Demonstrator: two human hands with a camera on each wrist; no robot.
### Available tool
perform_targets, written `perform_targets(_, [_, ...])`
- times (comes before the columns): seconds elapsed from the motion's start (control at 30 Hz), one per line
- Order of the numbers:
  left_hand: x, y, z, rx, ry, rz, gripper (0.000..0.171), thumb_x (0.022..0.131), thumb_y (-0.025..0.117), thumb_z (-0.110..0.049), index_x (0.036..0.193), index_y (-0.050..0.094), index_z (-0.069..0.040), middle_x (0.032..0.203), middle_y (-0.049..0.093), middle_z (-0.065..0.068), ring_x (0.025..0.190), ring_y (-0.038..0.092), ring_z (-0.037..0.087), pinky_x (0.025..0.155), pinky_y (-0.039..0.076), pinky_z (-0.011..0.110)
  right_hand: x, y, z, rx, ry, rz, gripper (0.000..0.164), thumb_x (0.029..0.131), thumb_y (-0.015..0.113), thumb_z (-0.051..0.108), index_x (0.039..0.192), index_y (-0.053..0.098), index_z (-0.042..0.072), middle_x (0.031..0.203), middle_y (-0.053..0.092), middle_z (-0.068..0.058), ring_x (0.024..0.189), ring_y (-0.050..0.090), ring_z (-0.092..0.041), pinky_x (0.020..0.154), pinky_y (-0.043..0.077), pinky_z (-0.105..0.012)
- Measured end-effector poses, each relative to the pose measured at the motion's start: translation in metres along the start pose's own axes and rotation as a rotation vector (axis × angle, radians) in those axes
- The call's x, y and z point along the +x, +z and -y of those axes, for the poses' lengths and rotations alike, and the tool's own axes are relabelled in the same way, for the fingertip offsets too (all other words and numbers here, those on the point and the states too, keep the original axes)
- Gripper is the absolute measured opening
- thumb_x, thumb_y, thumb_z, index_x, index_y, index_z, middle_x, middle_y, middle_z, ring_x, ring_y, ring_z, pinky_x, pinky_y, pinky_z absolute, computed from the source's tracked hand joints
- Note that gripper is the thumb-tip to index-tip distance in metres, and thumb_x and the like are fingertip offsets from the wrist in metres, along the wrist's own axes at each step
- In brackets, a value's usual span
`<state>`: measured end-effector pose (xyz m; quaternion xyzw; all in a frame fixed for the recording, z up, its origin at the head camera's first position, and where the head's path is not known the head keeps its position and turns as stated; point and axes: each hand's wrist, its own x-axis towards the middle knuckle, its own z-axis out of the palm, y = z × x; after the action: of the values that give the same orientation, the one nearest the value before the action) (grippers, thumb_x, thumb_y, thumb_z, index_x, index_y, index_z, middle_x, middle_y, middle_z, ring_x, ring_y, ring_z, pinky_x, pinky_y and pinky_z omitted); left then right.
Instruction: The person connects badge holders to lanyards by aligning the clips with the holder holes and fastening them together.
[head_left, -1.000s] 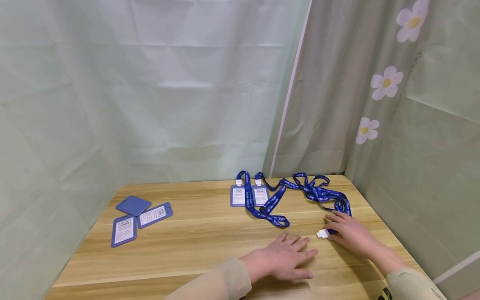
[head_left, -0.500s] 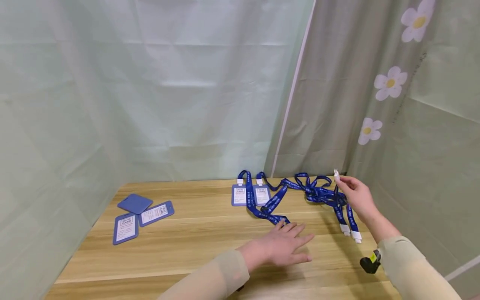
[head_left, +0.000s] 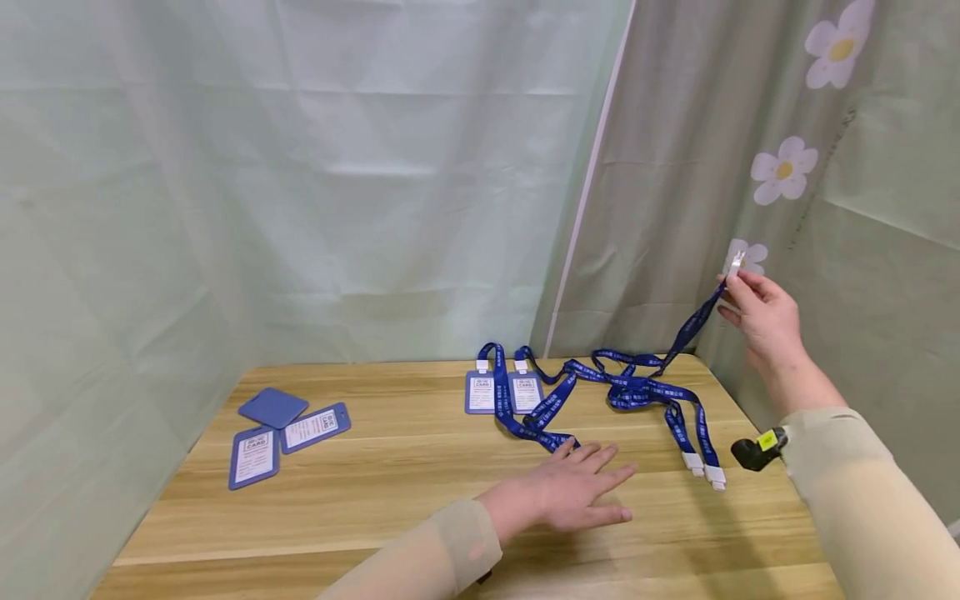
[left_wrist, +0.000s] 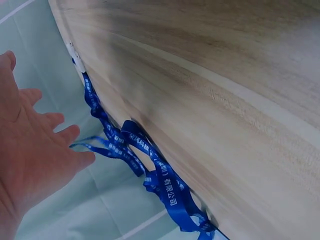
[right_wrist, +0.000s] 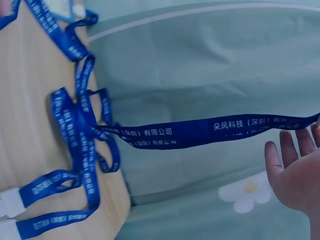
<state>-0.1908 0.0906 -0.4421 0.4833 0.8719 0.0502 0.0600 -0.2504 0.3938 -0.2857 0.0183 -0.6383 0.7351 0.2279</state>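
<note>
My right hand (head_left: 768, 325) pinches the white clip (head_left: 736, 265) of a blue lanyard (head_left: 693, 325) well above the table's back right corner. The strap runs taut from the fingers down to a heap of blue lanyards (right_wrist: 82, 130). Two other white clips (head_left: 705, 472) from that heap lie on the wood. Spread out with straight fingers, my left hand (head_left: 562, 492) is over the middle of the table; whether it touches the wood I cannot tell. Just beyond its fingertips lies a lanyard strap (head_left: 498, 400) that leads to two badge holders (head_left: 479, 392) at the back edge.
On the left of the wooden table (head_left: 360, 533) lie three blue card holders, one face down (head_left: 273, 407) and two showing printed cards (head_left: 253, 457). Pale green curtains (head_left: 405, 183) enclose the back and sides. The right one bears white flowers (head_left: 783, 170).
My right hand has picked up a lanyard clip from the table and raised it up and to the right, drawing its strap out of the heap. The left hand has barely moved.
</note>
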Motion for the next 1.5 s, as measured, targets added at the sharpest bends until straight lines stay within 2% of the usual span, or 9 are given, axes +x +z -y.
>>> perform_targets(0.17, [0.001, 0.0, -0.002, -0.006, 0.019, 0.01, 0.069, 0.102, 0.024, -0.071, 0.163, 0.012, -0.041, 0.171, 0.012, -0.002, 0.155, 0.015, 0.021, 0.124, 0.011, 0.052, 0.0, 0.001, 0.022, 0.192, -0.005, -0.015, 0.031, 0.097, 0.07, 0.021, 0.124, 0.061, 0.008, 0.112, 0.074, -0.001, 0.103, 0.069, -0.011, 0.093, 0.055, -0.025])
perform_targets(0.47, [-0.002, 0.003, -0.002, 0.007, 0.019, -0.003, 0.069, 0.102, 0.023, -0.071, 0.163, 0.012, -0.041, 0.171, 0.011, -0.003, 0.155, 0.014, 0.02, 0.124, 0.012, 0.053, -0.002, 0.005, 0.062, 0.511, -0.183, -0.036, 0.028, 0.1, 0.063, 0.002, 0.126, 0.056, -0.005, 0.103, 0.067, -0.018, 0.088, 0.07, -0.028, 0.077, 0.061, -0.033])
perform_targets(0.57, [-0.005, 0.002, -0.001, 0.013, 0.029, -0.01, 0.069, 0.102, 0.023, -0.071, 0.163, 0.012, -0.041, 0.171, 0.014, -0.002, 0.155, 0.015, 0.02, 0.124, 0.012, 0.053, -0.006, 0.008, 0.063, 0.322, -0.264, -0.052, 0.023, 0.099, 0.064, 0.002, 0.122, 0.061, -0.002, 0.102, 0.065, -0.013, 0.083, 0.065, -0.02, 0.072, 0.059, -0.024])
perform_targets(0.7, [-0.018, 0.005, 0.003, 0.031, 0.066, 0.007, 0.068, 0.103, 0.024, -0.069, 0.164, 0.014, -0.04, 0.171, 0.016, -0.001, 0.155, 0.017, 0.022, 0.123, 0.015, 0.055, -0.026, 0.011, 0.037, -0.359, -0.254, 0.017, 0.027, 0.102, 0.065, 0.018, 0.127, 0.066, 0.006, 0.106, 0.064, 0.002, 0.09, 0.058, -0.009, 0.07, 0.05, -0.014])
perform_targets(0.8, [-0.035, 0.014, 0.013, 0.039, 0.076, 0.034, 0.069, 0.103, 0.024, -0.069, 0.164, 0.018, -0.038, 0.17, 0.018, 0.0, 0.154, 0.02, 0.023, 0.122, 0.018, 0.056, -0.052, 0.016, -0.001, -0.849, -0.264, 0.219, 0.035, 0.103, 0.064, 0.03, 0.13, 0.065, 0.007, 0.115, 0.063, -0.001, 0.102, 0.056, -0.016, 0.082, 0.052, -0.028])
perform_targets(0.9, [-0.055, 0.025, 0.029, 0.036, 0.054, 0.046, 0.069, 0.103, 0.024, -0.07, 0.164, 0.023, -0.036, 0.169, 0.022, 0.002, 0.154, 0.022, 0.024, 0.121, 0.02, 0.058, -0.081, 0.025, -0.049, -1.092, -0.315, 0.42, 0.032, 0.1, 0.069, 0.032, 0.123, 0.071, 0.009, 0.118, 0.065, -0.008, 0.108, 0.059, -0.029, 0.087, 0.052, -0.049])
perform_targets(0.97, [-0.069, 0.032, 0.042, 0.025, 0.032, 0.037, 0.07, 0.103, 0.024, -0.069, 0.163, 0.026, -0.034, 0.168, 0.026, 0.005, 0.153, 0.025, 0.026, 0.121, 0.02, 0.059, -0.1, 0.031, -0.08, -1.172, -0.354, 0.517, 0.026, 0.096, 0.074, 0.03, 0.115, 0.075, 0.013, 0.116, 0.068, -0.007, 0.11, 0.061, -0.031, 0.09, 0.051, -0.055])
perform_targets(1.2, [-0.111, 0.034, 0.076, -0.061, -0.055, -0.004, 0.069, 0.106, 0.03, -0.063, 0.163, 0.031, -0.025, 0.166, 0.029, 0.011, 0.152, 0.026, 0.033, 0.12, 0.019, 0.062, -0.152, 0.057, -0.151, -1.22, -0.422, 0.736, 0.02, 0.09, 0.08, 0.035, 0.106, 0.076, 0.024, 0.102, 0.067, 0.013, 0.093, 0.064, -0.011, 0.081, 0.056, -0.039])
perform_targets(1.5, [-0.127, 0.03, 0.091, -0.099, -0.124, -0.02, 0.068, 0.106, 0.032, -0.061, 0.162, 0.032, -0.022, 0.166, 0.028, 0.012, 0.152, 0.025, 0.034, 0.12, 0.018, 0.061, -0.162, 0.082, -0.182, -1.166, -0.341, 0.69, 0.018, 0.09, 0.08, 0.034, 0.105, 0.076, 0.024, 0.103, 0.064, 0.013, 0.099, 0.061, -0.013, 0.086, 0.055, -0.042])
